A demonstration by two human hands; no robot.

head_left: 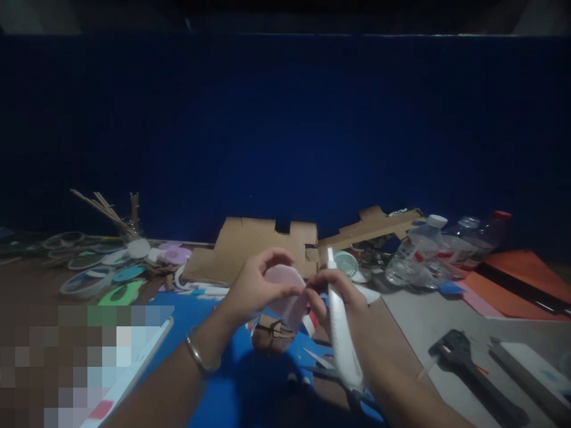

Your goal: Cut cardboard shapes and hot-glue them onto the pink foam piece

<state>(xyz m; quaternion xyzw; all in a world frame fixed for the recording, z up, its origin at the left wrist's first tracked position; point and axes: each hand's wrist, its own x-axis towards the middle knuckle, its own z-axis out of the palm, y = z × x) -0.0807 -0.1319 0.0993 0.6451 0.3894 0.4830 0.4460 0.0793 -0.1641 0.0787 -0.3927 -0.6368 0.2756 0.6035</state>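
Observation:
My left hand [261,282] is closed around a pale pink, rounded piece [285,285] that looks thin and partly see-through. My right hand [336,303] is wrapped round a long white utility knife [343,339], its narrow tip pointing up and away. The right fingertips meet the right edge of the pink piece. Just below them, a small brown cardboard piece [272,333] lies on the blue mat [218,386]. Scissors [323,365] lie under my right hand, their handles partly hidden by the knife.
Cardboard pieces [250,244] stand at the back. Several plastic bottles [428,249] and orange sheets [513,279] are at the right, with a black glue gun [473,374] nearer. Tape rolls [84,279] and wooden sticks [107,208] crowd the left. A white-edged board [143,362] sits front left.

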